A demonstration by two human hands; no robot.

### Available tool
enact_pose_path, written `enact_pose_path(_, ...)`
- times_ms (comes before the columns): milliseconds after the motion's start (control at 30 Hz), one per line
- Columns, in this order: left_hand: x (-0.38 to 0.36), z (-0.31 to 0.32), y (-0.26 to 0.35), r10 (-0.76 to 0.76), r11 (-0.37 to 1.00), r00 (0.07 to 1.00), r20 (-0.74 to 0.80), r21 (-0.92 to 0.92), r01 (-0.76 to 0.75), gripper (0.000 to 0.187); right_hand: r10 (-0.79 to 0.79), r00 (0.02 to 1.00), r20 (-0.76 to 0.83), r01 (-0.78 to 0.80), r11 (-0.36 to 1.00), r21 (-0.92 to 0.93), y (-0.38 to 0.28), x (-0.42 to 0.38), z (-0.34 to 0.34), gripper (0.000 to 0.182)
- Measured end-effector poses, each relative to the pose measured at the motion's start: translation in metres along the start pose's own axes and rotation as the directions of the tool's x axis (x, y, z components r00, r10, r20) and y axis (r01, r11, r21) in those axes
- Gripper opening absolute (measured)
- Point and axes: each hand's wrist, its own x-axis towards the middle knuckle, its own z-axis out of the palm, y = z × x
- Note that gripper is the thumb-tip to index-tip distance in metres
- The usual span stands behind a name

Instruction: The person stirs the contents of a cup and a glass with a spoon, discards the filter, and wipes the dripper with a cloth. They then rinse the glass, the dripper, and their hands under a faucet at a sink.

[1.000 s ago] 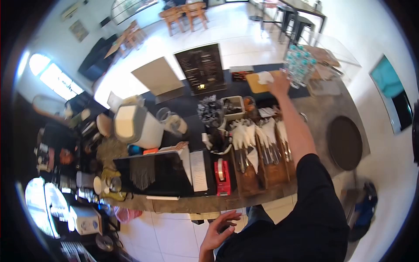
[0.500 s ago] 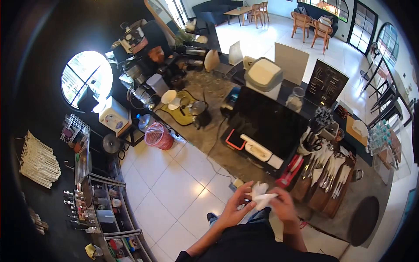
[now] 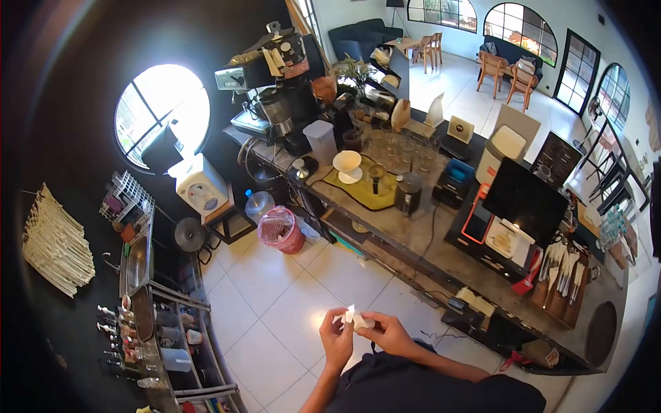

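The left hand and the right hand meet in front of the person's dark clothing, above the pale tiled floor. Between them is a small piece of crumpled white paper. The fingers of both hands are drawn in narrow, and each hand pinches part of the paper at its fingertips. Beyond the hands, a pink basket stands on the floor near a water bottle with a blue cap. Along the counter, a white cup stands on a green mat, and farther right are a black screen and cutlery on a wooden tray
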Motion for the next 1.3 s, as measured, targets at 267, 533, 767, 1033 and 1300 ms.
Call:
enact_pose_path(267, 0.087, -0.031, -0.001, -0.235, 0.971, 0.926, 0.295, 0.028, 0.237, 0.04, 0.082, 0.972, -0.22, -0.113, 0.985, -0.131, 0.011, 0.096, -0.038, 0.019)
enact_pose_path(533, 0.233, -0.068, -0.069, -0.252, 0.93, 0.946, 0.202, 0.32, 0.18, 0.038, 0.163, 0.914, -0.37, -0.126, 0.984, 0.124, 0.03, 0.221, -0.104, 0.023)
enact_pose_path(767, 0.384, -0.037, -0.09, -0.118, 0.904, 0.976, 0.184, 0.426, 0.029, 0.062, 0.034, 0.887, -0.46, 0.038, 0.989, 0.146, -0.026, 0.311, -0.136, 0.037)
enact_pose_path(1033, 0.551, 0.021, -0.148, 0.07, 0.894, 0.889, 0.453, 0.368, -0.257, 0.075, -0.18, 0.737, -0.652, 0.101, 0.982, -0.157, -0.02, 0.367, -0.136, 0.041)
enact_pose_path(1300, 0.589, 0.045, -0.154, 0.063, 0.82, 0.794, 0.605, 0.422, -0.387, 0.063, -0.076, 0.704, -0.707, -0.057, 0.985, -0.163, -0.025, 0.421, -0.099, 0.042)
